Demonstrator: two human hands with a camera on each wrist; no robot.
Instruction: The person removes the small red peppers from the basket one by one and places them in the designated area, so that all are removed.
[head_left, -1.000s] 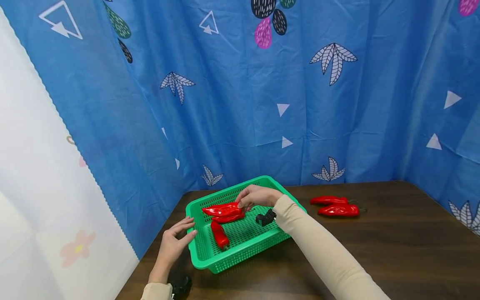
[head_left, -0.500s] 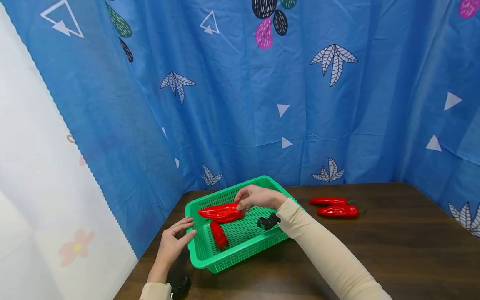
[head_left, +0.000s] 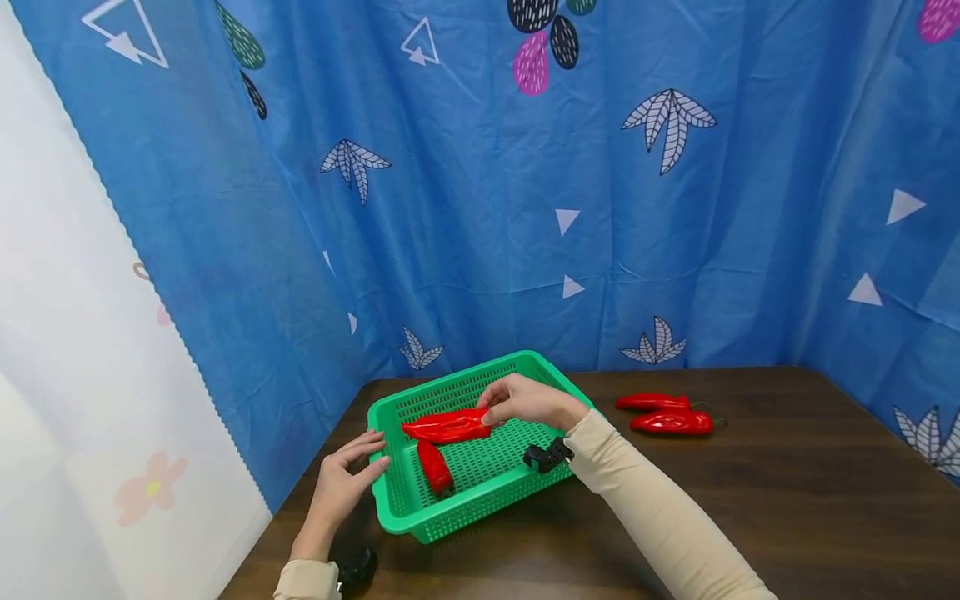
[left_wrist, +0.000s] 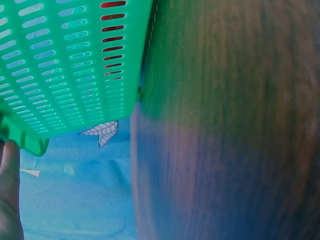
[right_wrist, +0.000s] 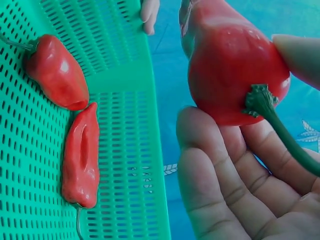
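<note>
Pinching a pepper [head_left: 447,426] over the basket [head_left: 480,508] with my right hand [head_left: 527,402]; my left hand [head_left: 347,483], fingers spread, touches its rim.

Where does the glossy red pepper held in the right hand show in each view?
Head: the glossy red pepper is left of centre, over the green slotted plastic basket.
Left wrist: not in view.
Right wrist: upper right, stem toward the palm.
Shared landmark: the basket.
</note>
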